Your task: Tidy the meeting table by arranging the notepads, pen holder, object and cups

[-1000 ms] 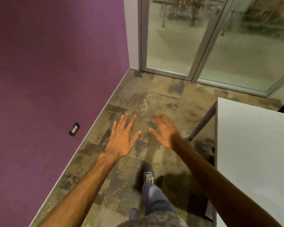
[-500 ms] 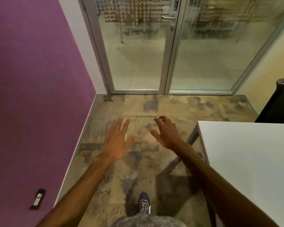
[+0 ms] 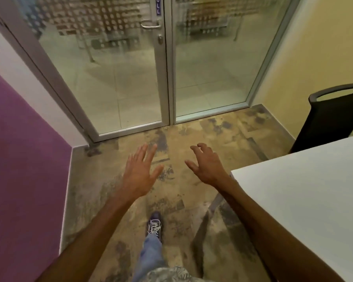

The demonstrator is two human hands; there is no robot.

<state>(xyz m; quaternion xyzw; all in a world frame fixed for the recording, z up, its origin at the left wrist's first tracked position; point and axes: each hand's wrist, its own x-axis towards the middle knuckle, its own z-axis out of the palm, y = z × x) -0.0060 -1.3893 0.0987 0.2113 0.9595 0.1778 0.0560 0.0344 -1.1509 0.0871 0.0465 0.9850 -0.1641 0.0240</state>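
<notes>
Your left hand (image 3: 140,173) is held out over the floor (image 3: 202,139), palm down, fingers spread and holding nothing. Your right hand (image 3: 207,166) is beside it, apart from it, also empty, with its fingers loosely curled and the thumb out to the side. Both point away from you toward the glass door (image 3: 110,78).

The table (image 3: 306,200) sits on your right; only its near corner shows, and your right forearm crosses just in front of that corner. The part of its white top you can see is bare. Its long axis cannot be told from this corner alone. None of the notepads, pen holder or cups are in view.

A black chair (image 3: 332,117) stands behind the table's far edge, against the yellow wall (image 3: 314,47). The purple wall (image 3: 25,159) closes off your left. Your shoe (image 3: 155,224) is on the floor below your hands.

Compared with half a second ago, your view has swung right and up: the door now fills the middle, more of the chair and yellow wall show, and the wall socket on the purple wall has dropped out of sight. Your hands keep the same empty pose.
</notes>
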